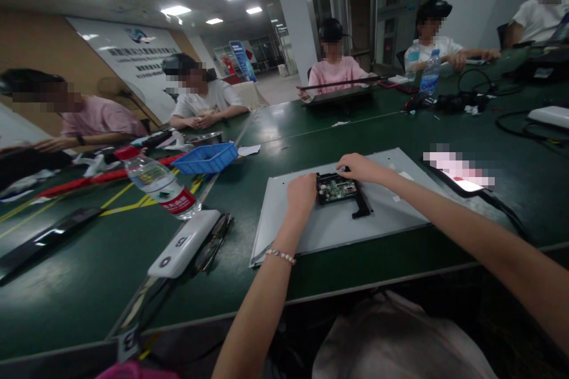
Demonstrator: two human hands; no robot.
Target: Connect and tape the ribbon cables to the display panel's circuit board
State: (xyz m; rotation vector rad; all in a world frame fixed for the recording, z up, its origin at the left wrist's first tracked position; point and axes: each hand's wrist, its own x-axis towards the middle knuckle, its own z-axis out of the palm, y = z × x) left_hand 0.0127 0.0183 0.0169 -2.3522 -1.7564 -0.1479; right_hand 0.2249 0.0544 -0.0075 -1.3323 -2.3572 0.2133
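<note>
A green circuit board (338, 190) sits in a black plastic frame (359, 206), with an arm of the frame reaching down at the right. The frame rests on a large flat grey panel (284, 237) in front of me. At the frame's left edge, my left hand (302, 194) is closed with its fingers curled round that side. My right hand (359, 167) pinches the top right corner from above. Its fingertips are partly hidden, and a small pale spot shows beneath them.
Left of the panel lie a white power bank (184, 244), glasses (213, 243), a water bottle (162, 186) and a blue tray (207, 159). A lit phone (457, 172) with a cable lies to the right. Several people sit round the green table (284, 127).
</note>
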